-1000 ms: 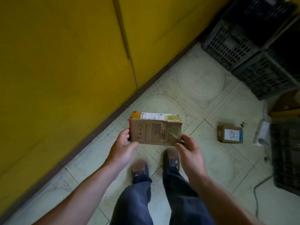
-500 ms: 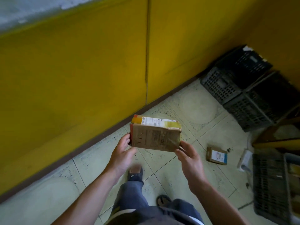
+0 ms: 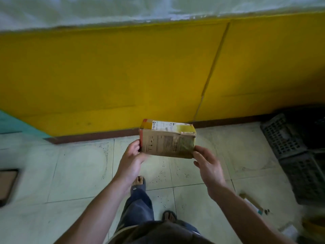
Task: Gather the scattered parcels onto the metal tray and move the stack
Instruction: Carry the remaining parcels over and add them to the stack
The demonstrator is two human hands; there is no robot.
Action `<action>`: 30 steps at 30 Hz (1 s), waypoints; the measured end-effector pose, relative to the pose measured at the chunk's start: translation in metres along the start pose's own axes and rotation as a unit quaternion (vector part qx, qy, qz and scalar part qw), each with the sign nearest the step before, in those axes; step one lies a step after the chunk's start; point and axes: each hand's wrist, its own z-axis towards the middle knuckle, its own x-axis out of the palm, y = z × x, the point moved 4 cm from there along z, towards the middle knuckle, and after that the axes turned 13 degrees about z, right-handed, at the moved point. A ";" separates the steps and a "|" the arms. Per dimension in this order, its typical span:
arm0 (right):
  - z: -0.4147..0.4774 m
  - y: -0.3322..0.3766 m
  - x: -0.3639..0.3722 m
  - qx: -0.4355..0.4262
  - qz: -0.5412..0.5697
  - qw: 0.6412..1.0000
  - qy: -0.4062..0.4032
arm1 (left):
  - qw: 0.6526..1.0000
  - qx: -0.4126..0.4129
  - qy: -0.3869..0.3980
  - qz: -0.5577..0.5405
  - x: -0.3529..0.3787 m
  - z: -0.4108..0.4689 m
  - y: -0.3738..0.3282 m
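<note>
A brown cardboard parcel (image 3: 167, 140) is being held in the air above a pale tiled floor (image 3: 79, 173) by a person seen from above; a yellow wall (image 3: 105, 76) is being faced. The parcel is being held lengthwise between the two hands, tilted slightly down to the right; a white label and strips of yellow and orange-red tape are being shown on its top face, and black print on the near face.

The parcel's left end is being gripped by the left hand (image 3: 131, 159); the fingers (image 3: 134, 147) that are showing are being curled against that end, the others being hidden behind the cardboard, so how they lie cannot be told. The lower right corner is being pinched by the right hand (image 3: 209, 167); its fingers (image 3: 198, 152) are being curled close together round the corner.

The foot of the wall is being edged by a brown skirting strip (image 3: 105, 136); black plastic crates (image 3: 290, 150) are being stacked on their sides at the right, close to the wall. A small cardboard box (image 3: 249, 201) is lying on the floor at the lower right, partly hidden by the right forearm and well apart from the held parcel. A flat, dark-edged object (image 3: 7, 185) is being cut off by the left edge; it is too blurred to be told. Blue trousers (image 3: 139, 208) and sandals (image 3: 139, 184) are being worn.
</note>
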 end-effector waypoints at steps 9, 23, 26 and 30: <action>-0.050 -0.013 0.082 -0.017 -0.045 0.989 0.141 | 0.989 -0.047 -0.115 -0.086 -0.066 -0.083 0.076; -0.212 -0.088 0.283 -0.023 -0.121 0.945 0.302 | 0.930 -0.094 -0.290 -0.205 -0.218 -0.262 0.245; -0.258 -0.106 0.323 -0.016 -0.132 0.933 0.334 | 0.909 -0.112 -0.329 -0.232 -0.253 -0.298 0.286; -0.310 -0.129 0.383 -0.006 -0.141 0.918 0.369 | 0.889 -0.129 -0.350 -0.264 -0.291 -0.338 0.343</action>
